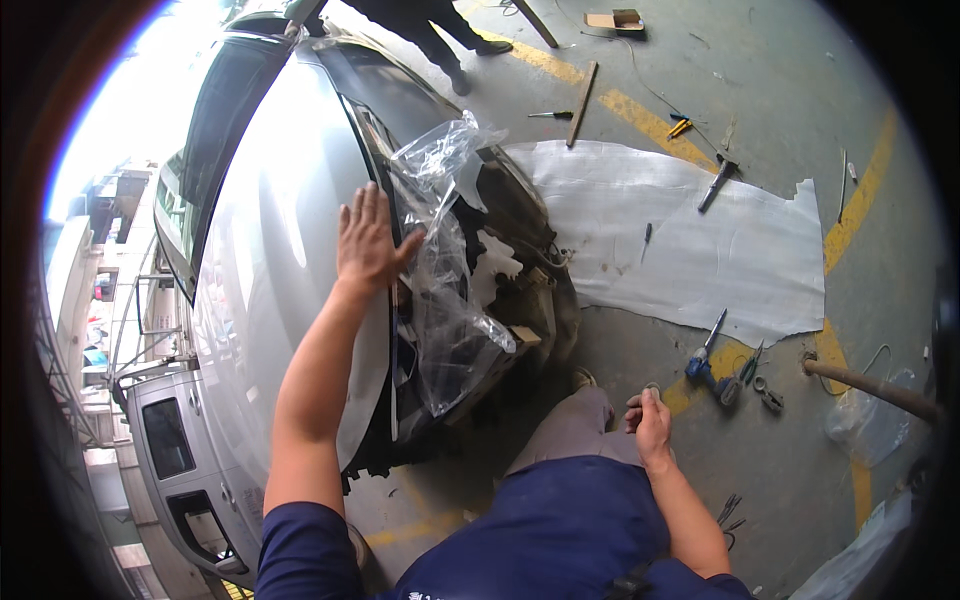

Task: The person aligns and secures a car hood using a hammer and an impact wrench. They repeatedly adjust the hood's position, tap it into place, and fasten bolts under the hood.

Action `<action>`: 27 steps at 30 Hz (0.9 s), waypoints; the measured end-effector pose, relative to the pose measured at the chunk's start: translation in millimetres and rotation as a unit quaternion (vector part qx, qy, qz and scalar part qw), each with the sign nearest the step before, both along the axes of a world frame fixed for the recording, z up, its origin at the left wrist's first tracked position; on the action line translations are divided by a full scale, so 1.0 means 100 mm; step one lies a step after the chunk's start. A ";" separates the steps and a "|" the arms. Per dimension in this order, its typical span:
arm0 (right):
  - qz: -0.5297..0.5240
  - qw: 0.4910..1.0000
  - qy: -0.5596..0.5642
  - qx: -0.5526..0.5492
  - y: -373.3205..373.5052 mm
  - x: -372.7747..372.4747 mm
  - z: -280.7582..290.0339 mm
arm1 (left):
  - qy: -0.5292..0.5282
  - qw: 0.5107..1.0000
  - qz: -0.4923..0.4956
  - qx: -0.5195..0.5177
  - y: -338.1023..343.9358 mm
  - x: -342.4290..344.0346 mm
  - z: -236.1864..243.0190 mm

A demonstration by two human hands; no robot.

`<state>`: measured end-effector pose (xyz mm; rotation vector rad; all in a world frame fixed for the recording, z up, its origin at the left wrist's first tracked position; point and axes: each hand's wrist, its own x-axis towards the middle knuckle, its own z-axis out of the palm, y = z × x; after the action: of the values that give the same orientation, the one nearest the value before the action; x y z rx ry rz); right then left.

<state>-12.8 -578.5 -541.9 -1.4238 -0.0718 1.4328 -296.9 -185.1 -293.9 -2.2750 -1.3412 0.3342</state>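
My left hand (370,243) lies with its fingers stretched out near the front edge of a car's silver hood (285,230). Its thumb points toward clear plastic film (445,300) draped over the car's open front end. The bumper is off there, and dark inner parts (520,225) show behind the film. Beside my thigh, my right hand (650,428) is held low with its fingers curled in. A small pale thing seems to be at its fingertips, too small to name.
A white sheet (700,240) on the floor carries a small screwdriver (647,235) and a dark-handled tool (715,185). Near it lie a blue power tool (708,375), pliers (752,362), a wooden strip (582,105) and an open carton (613,22). A person's legs (430,35) stand beyond the car.
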 end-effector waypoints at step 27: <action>-0.081 0.994 0.039 -0.062 -0.57 -0.04 -0.24 | -0.072 0.997 0.041 -0.009 -2.32 -1.55 -0.27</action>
<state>-17.0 -635.7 -565.8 -1.4382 0.1813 1.3759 -451.4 -417.3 -320.7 -2.3003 -1.5119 0.2147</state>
